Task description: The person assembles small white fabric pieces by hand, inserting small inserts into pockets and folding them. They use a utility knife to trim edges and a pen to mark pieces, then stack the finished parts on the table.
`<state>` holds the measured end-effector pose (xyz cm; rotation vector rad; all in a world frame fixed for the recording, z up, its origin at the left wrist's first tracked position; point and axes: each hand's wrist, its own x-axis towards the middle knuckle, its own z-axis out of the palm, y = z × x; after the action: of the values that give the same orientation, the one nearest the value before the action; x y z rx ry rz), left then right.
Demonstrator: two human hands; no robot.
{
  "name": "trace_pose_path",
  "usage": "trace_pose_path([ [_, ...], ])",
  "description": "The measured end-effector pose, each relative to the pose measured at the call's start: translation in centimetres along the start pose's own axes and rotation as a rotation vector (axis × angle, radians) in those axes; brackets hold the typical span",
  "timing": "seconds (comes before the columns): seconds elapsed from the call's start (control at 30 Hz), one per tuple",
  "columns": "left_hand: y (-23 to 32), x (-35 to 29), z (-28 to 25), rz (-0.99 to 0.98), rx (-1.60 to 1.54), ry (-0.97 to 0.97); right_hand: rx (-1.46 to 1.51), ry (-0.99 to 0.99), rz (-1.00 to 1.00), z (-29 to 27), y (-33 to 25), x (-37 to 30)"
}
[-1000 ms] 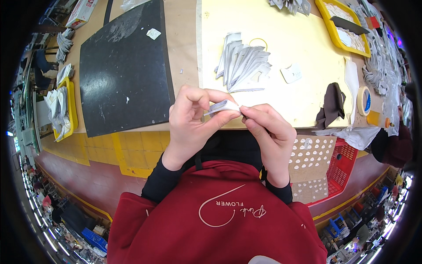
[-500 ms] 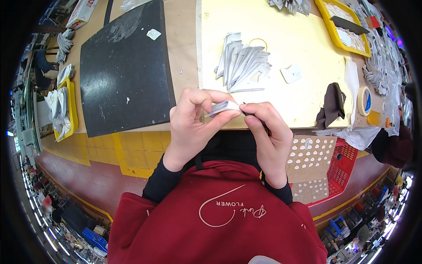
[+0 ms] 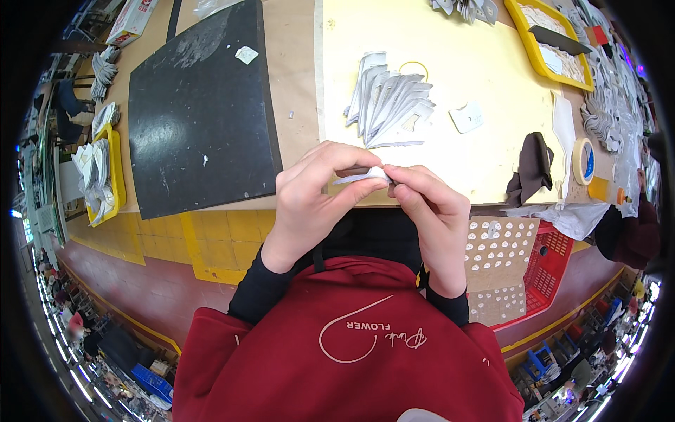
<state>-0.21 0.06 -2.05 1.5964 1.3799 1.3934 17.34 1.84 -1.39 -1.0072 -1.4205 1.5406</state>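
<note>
Just past the table's near edge, my left hand [image 3: 309,190] is closed, its thumb and fingers pinching a small folded white-grey cut piece [image 3: 351,178]. A rounded white end of the piece pokes out between the fingertips. Against that end, my right hand [image 3: 434,211] is closed too, thumb and forefinger pressed together around a slim dark tool [image 3: 391,182], mostly hidden by the fingers. Beyond my hands a fanned stack of similar white-grey pieces [image 3: 394,102] lies on the yellow sheet [image 3: 450,165]. One single piece [image 3: 466,117] rests apart to its right.
A black board [image 3: 204,119] covers the left of the table. At right lie a dark cloth [image 3: 531,169] and a tape roll [image 3: 583,161]. Yellow trays [image 3: 118,169] hold pieces at both sides. A red basket [image 3: 552,260] with cardboard sheets [image 3: 500,243] stands below right.
The folded piece has been turned, so its open loop no longer shows and a rounded white end does. My right hand has shifted slightly right, and less of the dark tool is visible.
</note>
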Motion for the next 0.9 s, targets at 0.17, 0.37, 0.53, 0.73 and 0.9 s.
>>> trace_pose_path([
  [0.17,-0.3,0.3,0.0,0.164,0.056,0.014,0.365,-0.003,0.324,-0.5,0.1,-0.2],
  [0.37,-0.6,-0.1,-0.3,0.099,0.12,0.087,0.729,0.025,0.434,-0.7,0.7,0.0],
  [0.53,-0.6,-0.1,-3.2,0.053,0.329,0.192,-0.022,0.145,0.16,-1.3,-0.4,-0.1],
  [0.73,-3.0,-1.9,-9.2,-0.148,0.304,0.545,-0.667,0.23,-0.067,-2.9,0.2,-0.8],
  [0.9,-2.1,-1.4,-7.8,-0.07,0.913,0.557,-0.762,0.228,-0.142,-2.5,1.0,-1.2],
])
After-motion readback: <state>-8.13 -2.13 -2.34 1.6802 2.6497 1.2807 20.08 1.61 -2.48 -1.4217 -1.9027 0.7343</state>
